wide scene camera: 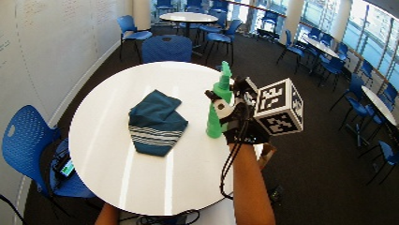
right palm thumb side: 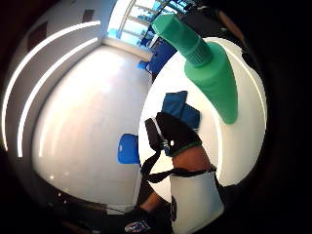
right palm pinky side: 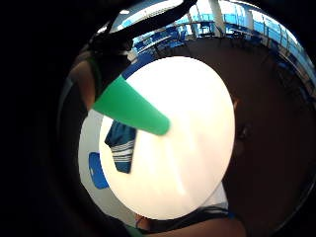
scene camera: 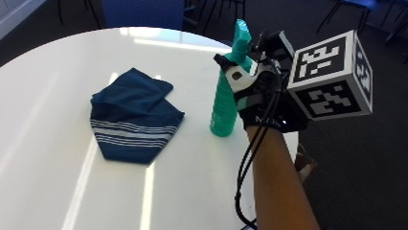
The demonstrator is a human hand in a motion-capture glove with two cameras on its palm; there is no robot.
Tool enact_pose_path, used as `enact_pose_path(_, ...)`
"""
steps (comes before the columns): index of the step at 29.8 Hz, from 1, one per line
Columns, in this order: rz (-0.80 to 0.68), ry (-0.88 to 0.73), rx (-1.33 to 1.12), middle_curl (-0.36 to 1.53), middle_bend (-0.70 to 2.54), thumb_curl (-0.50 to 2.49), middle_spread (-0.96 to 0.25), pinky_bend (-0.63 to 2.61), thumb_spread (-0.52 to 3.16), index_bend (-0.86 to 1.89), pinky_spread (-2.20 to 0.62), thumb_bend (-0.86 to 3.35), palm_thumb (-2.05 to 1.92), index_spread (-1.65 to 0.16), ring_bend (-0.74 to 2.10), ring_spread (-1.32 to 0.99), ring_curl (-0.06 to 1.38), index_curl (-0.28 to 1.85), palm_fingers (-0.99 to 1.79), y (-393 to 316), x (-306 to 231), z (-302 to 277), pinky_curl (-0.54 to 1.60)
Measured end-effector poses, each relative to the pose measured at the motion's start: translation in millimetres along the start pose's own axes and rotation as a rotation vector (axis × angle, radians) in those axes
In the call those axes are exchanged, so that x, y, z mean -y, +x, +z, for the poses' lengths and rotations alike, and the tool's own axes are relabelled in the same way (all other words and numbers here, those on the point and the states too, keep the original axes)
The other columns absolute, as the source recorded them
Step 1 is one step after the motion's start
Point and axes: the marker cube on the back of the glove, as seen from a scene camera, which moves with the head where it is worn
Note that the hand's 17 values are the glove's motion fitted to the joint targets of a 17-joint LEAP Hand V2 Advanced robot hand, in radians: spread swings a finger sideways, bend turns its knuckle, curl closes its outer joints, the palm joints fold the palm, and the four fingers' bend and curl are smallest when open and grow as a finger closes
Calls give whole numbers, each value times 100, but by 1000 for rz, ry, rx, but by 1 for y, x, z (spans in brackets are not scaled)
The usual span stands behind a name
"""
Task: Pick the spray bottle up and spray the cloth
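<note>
No readable text, label, brand or number shows on anything in view.

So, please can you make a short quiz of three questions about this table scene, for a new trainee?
1. True or false: the spray bottle stands upright on the white table.
2. Multiple choice: the cloth is A) draped over the bottle, B) lying on the table apart from the bottle, C) held in the gloved right hand.
3. Fill in: the stripes on the blue cloth are ____.

Key: 1 true; 2 B; 3 white.
</note>
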Motion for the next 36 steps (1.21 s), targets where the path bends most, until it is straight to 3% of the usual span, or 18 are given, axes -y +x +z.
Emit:
enact_pose_path(12,129,-111,367,36,27,39,-3,20,108,27,19,8,74,-34,41,-3,30,28,72,11,34,32,31)
enact_pose_path(25,190,-99,409,39,31,49,-11,11,88,35,13,6,93,-32,38,-9,32,39,96,4,54,39,25)
enact_pose_path(30,176,-25,417,42,36,51,-14,11,79,36,10,2,96,-31,36,-11,32,42,106,3,56,40,23)
enact_pose_path(36,84,195,428,44,38,55,-17,24,66,29,0,-2,97,-29,44,-15,37,44,128,-5,65,38,27)
